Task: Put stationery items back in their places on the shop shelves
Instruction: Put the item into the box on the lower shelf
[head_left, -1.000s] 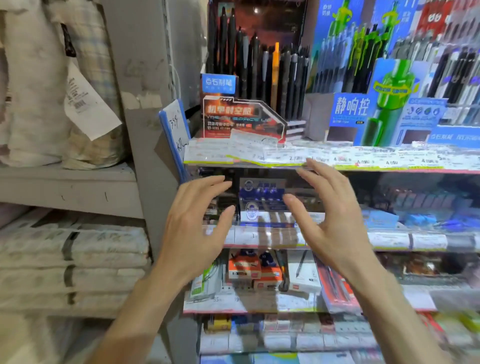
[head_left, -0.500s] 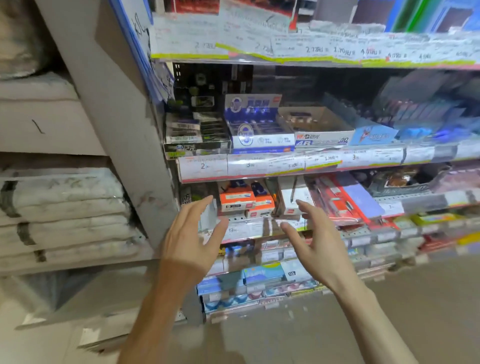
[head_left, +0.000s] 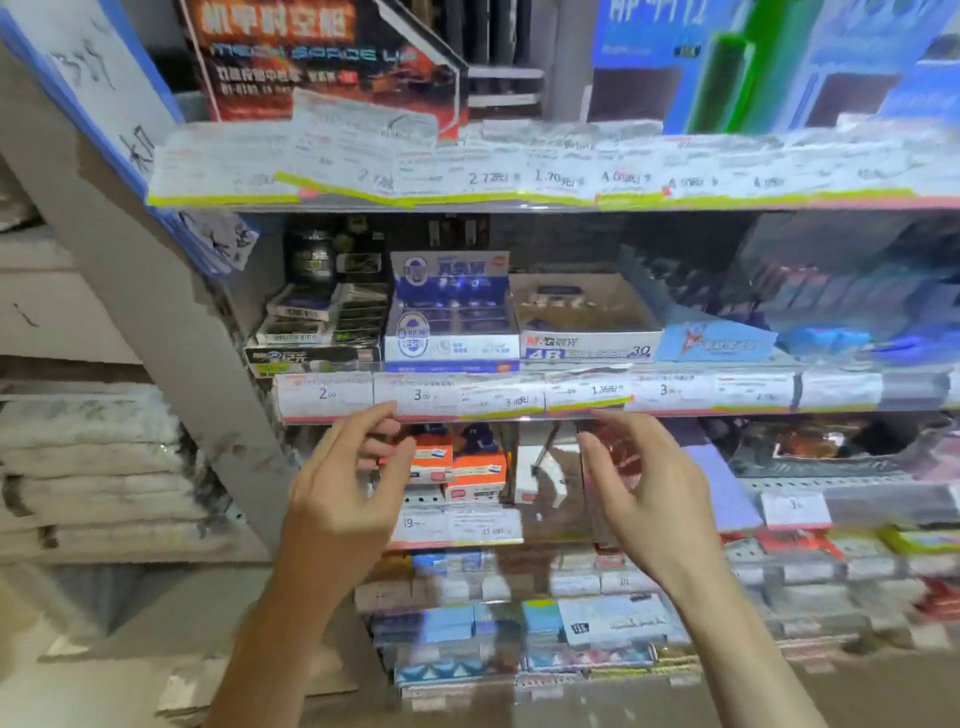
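Note:
My left hand (head_left: 345, 483) and my right hand (head_left: 644, 483) are both raised in front of the shop shelves, fingers curled and apart, holding nothing. Between them, on the third shelf down, stand orange and white boxes (head_left: 470, 467) and a white box with a pen picture (head_left: 540, 467). My left fingertips come close to the orange boxes; contact is unclear in the blur. Above them a blue and white eraser display box (head_left: 451, 322) sits beside a cardboard 4B box (head_left: 587, 325) and a black box of small packs (head_left: 322, 327).
Price-label strips (head_left: 519, 395) run along each shelf edge. A grey upright post (head_left: 171, 322) bounds the shelves at the left, with folded white cloth stacks (head_left: 93, 467) beyond it. Lower shelves hold blue and white packs (head_left: 519, 629). Pen displays (head_left: 322, 57) stand on the top shelf.
The view has swung back up and closer to the shelves. Both hands have risen to the shelf with the orange boxes, and their fingers have curled in.

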